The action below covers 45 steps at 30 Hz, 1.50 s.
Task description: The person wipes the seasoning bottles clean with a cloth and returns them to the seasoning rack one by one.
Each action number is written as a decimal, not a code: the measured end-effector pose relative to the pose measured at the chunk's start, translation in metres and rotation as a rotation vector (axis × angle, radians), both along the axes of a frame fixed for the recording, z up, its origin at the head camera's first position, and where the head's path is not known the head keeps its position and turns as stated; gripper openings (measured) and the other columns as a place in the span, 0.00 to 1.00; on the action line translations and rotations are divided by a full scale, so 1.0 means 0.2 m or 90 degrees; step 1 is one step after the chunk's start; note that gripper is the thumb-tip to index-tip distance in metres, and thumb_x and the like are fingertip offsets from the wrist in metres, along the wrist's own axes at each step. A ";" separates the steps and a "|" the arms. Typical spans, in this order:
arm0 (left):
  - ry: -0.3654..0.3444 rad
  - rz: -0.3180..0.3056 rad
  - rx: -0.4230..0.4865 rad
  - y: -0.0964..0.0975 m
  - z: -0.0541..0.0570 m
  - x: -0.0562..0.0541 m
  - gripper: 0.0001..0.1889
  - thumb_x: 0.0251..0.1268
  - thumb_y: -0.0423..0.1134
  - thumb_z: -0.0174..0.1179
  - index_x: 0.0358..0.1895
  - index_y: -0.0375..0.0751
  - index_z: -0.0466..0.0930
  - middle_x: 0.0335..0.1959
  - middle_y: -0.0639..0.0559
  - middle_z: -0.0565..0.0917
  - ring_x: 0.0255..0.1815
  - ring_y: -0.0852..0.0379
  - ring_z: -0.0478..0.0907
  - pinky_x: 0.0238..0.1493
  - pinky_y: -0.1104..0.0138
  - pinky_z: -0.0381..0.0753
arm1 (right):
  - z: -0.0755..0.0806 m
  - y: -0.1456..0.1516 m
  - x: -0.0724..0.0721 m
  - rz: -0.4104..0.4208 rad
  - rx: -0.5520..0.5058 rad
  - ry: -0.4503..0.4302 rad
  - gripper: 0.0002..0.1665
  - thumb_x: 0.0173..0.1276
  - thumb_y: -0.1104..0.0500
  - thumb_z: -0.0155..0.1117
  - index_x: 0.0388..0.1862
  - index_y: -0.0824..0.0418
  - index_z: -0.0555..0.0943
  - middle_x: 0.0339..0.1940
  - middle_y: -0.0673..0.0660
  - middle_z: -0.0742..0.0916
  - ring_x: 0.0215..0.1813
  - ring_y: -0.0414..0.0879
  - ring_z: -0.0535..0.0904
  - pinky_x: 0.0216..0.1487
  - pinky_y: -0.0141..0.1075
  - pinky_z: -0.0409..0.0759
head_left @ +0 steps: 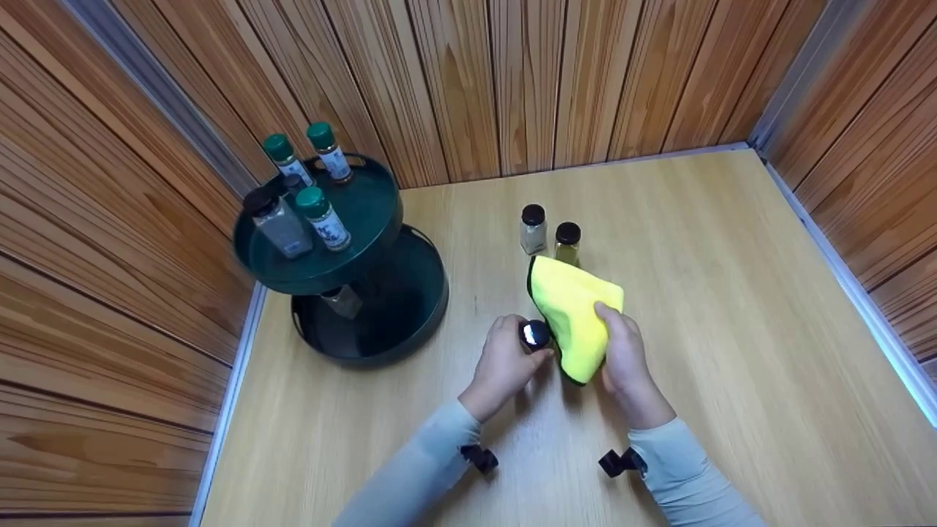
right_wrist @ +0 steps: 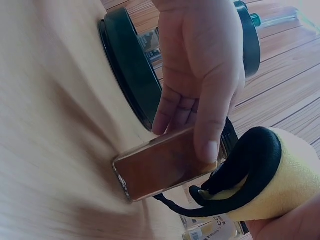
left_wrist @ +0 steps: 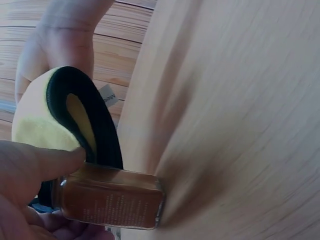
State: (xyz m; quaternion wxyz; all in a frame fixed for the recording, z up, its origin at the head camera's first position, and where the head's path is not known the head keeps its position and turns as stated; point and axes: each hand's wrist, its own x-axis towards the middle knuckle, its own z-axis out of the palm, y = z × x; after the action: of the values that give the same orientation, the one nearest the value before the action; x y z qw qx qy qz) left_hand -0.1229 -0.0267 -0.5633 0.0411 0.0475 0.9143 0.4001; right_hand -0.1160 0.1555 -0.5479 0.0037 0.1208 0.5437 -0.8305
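Observation:
My left hand [head_left: 505, 359] grips a glass spice jar [left_wrist: 112, 197] near its black cap, thumb on one side and fingers on the other. The jar is filled with reddish-brown contents and has printed text on one face. Its base is close to the tabletop; whether it touches, I cannot tell. In my right hand [head_left: 626, 362] is a folded yellow cloth [head_left: 575, 315] with black edging, pinched under the thumb. The cloth's edge lies against or right beside the jar's cap end. Most right-hand fingers are hidden behind the cloth.
Two black-capped jars, one pale [head_left: 534, 230] and one yellowish-green [head_left: 567, 245], stand just beyond the cloth. On the left is a two-tier dark green rack [head_left: 322, 277]. Green-capped bottles [head_left: 329, 228] and a dark-capped jar [head_left: 282, 228] occupy its top; another jar [head_left: 342, 301] sits below. Wood-panelled walls [head_left: 468, 88] enclose the table.

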 end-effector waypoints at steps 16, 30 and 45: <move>-0.037 0.002 0.034 -0.03 0.00 -0.04 0.27 0.51 0.42 0.78 0.56 0.38 0.84 0.52 0.44 0.85 0.52 0.56 0.79 0.61 0.57 0.79 | -0.18 -0.08 0.01 0.054 0.139 -0.070 0.20 0.82 0.50 0.52 0.42 0.65 0.83 0.28 0.52 0.86 0.32 0.42 0.81 0.40 0.34 0.80; -0.018 -0.035 0.056 -0.04 -0.01 -0.04 0.23 0.51 0.42 0.79 0.52 0.44 0.87 0.49 0.49 0.88 0.52 0.58 0.82 0.58 0.60 0.81 | -0.05 -0.10 0.00 0.001 0.055 -0.026 0.20 0.79 0.52 0.53 0.43 0.69 0.80 0.30 0.54 0.86 0.32 0.44 0.81 0.37 0.35 0.81; -0.030 -0.051 0.076 -0.05 -0.02 -0.05 0.24 0.53 0.39 0.78 0.55 0.40 0.85 0.51 0.47 0.88 0.55 0.52 0.84 0.59 0.60 0.81 | -0.08 -0.08 -0.01 0.035 0.088 -0.078 0.22 0.79 0.50 0.52 0.48 0.70 0.80 0.33 0.53 0.86 0.36 0.44 0.82 0.42 0.36 0.81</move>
State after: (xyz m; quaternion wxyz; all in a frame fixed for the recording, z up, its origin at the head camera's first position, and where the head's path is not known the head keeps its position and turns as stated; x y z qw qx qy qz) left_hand -0.1328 -0.0371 -0.5665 0.0761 0.0771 0.8849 0.4529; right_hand -0.1179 0.1391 -0.5648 0.0515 0.1563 0.6015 -0.7818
